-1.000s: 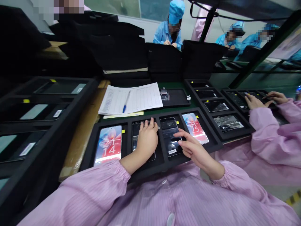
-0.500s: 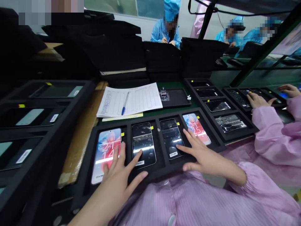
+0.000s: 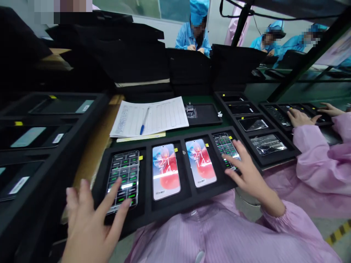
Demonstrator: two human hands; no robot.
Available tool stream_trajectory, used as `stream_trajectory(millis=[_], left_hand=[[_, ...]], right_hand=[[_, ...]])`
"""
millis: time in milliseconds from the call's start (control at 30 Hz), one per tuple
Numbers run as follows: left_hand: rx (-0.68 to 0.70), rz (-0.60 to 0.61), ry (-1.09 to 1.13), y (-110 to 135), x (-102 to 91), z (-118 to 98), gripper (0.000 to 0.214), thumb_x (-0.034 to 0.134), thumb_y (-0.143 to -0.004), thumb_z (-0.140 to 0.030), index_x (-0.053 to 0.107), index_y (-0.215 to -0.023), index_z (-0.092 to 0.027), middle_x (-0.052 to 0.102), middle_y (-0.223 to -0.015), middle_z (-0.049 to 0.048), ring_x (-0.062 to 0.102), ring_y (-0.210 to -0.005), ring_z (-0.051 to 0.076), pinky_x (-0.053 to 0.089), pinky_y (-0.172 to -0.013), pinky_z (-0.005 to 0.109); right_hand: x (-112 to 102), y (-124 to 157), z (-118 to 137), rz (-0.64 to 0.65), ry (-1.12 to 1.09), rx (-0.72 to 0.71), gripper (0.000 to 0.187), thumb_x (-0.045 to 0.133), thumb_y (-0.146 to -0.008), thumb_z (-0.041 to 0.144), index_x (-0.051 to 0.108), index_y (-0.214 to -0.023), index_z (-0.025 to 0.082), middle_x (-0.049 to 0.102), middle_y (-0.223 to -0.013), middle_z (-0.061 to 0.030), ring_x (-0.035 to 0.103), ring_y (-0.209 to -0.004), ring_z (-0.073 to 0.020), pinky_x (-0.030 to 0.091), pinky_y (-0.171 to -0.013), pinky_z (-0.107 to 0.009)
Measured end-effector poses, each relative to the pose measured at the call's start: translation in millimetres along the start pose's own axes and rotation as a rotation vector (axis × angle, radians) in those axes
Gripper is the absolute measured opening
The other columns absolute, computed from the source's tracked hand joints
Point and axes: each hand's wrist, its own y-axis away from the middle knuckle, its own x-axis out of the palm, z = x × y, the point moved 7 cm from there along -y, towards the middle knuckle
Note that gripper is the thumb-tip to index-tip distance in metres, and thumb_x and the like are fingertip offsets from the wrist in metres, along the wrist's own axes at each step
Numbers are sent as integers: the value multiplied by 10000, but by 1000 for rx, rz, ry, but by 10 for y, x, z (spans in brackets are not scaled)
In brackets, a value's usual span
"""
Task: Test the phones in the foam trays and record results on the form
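In front of me lies a black foam tray (image 3: 146, 182) with a smartphone in each compartment. Over the leftmost phone (image 3: 124, 175), whose screen shows a dark grid with green text, my left hand (image 3: 94, 215) is spread open, index finger at the screen. My right hand (image 3: 248, 175) is open at the rightmost phone (image 3: 226, 146), which displays a similar grid; its fingertips are on or just above the glass. Between them, two phones, the left inner one (image 3: 166, 171) and the right inner one (image 3: 201, 162), show a bright red-and-blue lock screen. Yellow tabs sit beside the phones.
Behind the tray are paper sheets (image 3: 153, 113) with a blue pen (image 3: 144, 120). More phone trays stand at left (image 3: 74, 146) and right (image 3: 248, 140). A co-worker's hands (image 3: 301, 117) reach over another tray. Black tray stacks (image 3: 189, 69) rise behind.
Both hands moved outward from the inner phones to the outer ones. The inner screens went from dark to the lock screen; the outer ones changed from lock screen to dark grids.
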Motion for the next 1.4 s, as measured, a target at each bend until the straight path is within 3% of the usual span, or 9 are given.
stream_trajectory(millis=[133, 233, 333, 433, 600, 700, 800, 1167, 1400], left_hand=[[366, 123, 119, -62, 46, -511, 650, 501, -924, -318, 302, -1517, -494, 75, -1690, -16, 56, -1523, 450, 248, -1119, 761], [557, 221, 77, -231, 244, -796, 472, 534, -929, -371, 553, -1401, -374, 108, -1685, 41, 146, -1509, 455, 281, -1126, 727], [404, 151, -45, -464, 384, -721, 420, 462, -970, -396, 648, -1311, -234, 101, -1677, 118, 163, -1493, 487, 229, -1119, 767], [182, 24, -93, -532, 333, -543, 520, 395, -991, -394, 556, -1393, -105, 55, -1667, 193, 56, -1497, 510, 151, -1125, 792], [205, -6, 59, -331, 160, -550, 507, 393, -986, -274, 415, -1492, -254, 179, -1671, 92, 117, -1532, 398, 229, -1191, 667], [167, -49, 133, -262, 82, -515, 465, 393, -976, -245, 474, -1433, -280, 483, -1501, 119, 437, -1401, 359, 368, -1139, 603], [80, -103, 154, -261, 36, -448, 427, 376, -968, -279, 547, -1359, -293, 615, -1311, 123, 564, -1243, 368, 424, -1064, 623], [7, -102, 197, -242, 35, -394, 343, 403, -977, -265, 636, -1223, -212, 609, -1357, 119, 480, -1373, 311, 342, -1184, 537], [-63, -134, 160, -297, -47, -286, 370, 373, -1001, -299, 650, -1209, -171, 620, -1348, 140, 485, -1372, 298, 369, -1172, 525]], right_hand=[[242, -98, 396, 278, -33, -249, 441, 473, -988, 562, 702, -1217, 263, 188, -1668, -111, 104, -1536, -377, 220, -1191, -652], [253, -288, 272, 145, 40, -76, 533, 425, -1001, 570, 680, -1249, 173, 242, -1634, -202, 97, -1529, -409, 197, -1179, -691], [165, -275, 63, -63, 22, 63, 529, 381, -1036, 498, 591, -1343, 122, 259, -1621, -226, 136, -1534, -363, 253, -1187, -649], [45, -119, -133, -230, -19, 148, 414, 414, -1035, 414, 572, -1329, 170, 409, -1554, -188, 264, -1509, -311, 324, -1174, -613], [-175, 19, -394, -399, -14, 278, 371, 440, -986, 278, 544, -1326, 174, 596, -1380, -167, 437, -1416, -293, 390, -1140, -586], [-233, -56, -501, -389, -36, 323, 372, 428, -949, 220, 558, -1294, 169, 664, -1278, -162, 528, -1339, -292, 424, -1113, -563], [-246, -153, -561, -372, -48, 332, 369, 416, -913, 181, 575, -1245, 181, 715, -1174, -139, 577, -1286, -295, 434, -1097, -558], [34, -295, -524, -94, 62, 270, 419, 374, -910, 175, 521, -1303, 157, 644, -1329, -130, 353, -1463, -329, 228, -1184, -671], [244, -548, 187, 76, -11, 38, 428, 364, -898, 132, 536, -1287, 181, 647, -1322, -102, 361, -1467, -280, 231, -1226, -601]])
